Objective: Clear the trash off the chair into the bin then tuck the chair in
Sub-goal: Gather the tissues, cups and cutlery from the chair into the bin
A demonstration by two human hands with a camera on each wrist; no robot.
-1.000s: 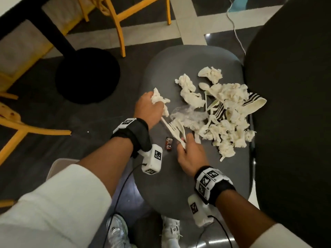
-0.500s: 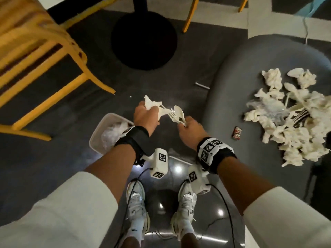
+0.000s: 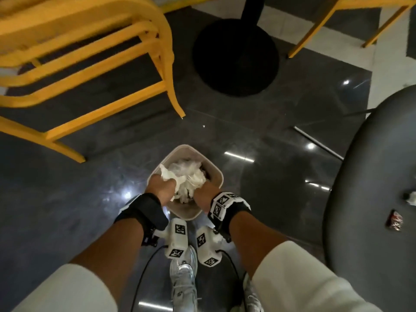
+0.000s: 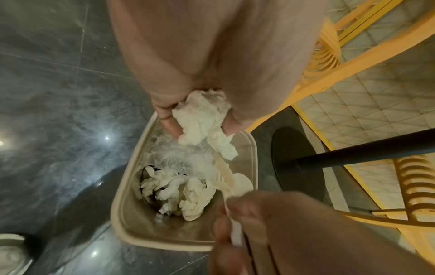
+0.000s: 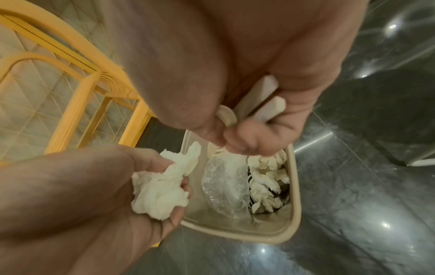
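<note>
Head view: bin (image 3: pixel 216 170) holds tissues, plastic wrap | left grip (image 3: pixel 161 188) clutches tissue wad (image 4: pixel 202 115) | wrist view: right grip (image 5: pixel 247 137) clutches plastic cutlery (image 5: pixel 261 98)

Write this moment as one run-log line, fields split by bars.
stage: dumping | left hand: grips crumpled tissue over bin | right hand: grips plastic cutlery over bin | grey chair: wrapper remaining

The bin (image 3: pixel 217 174) is beige and the tissue (image 4: pixel 202 119) in it white. The chairs (image 3: pixel 101 70) are yellow; the floor (image 3: pixel 67 199) is dark grey
</note>
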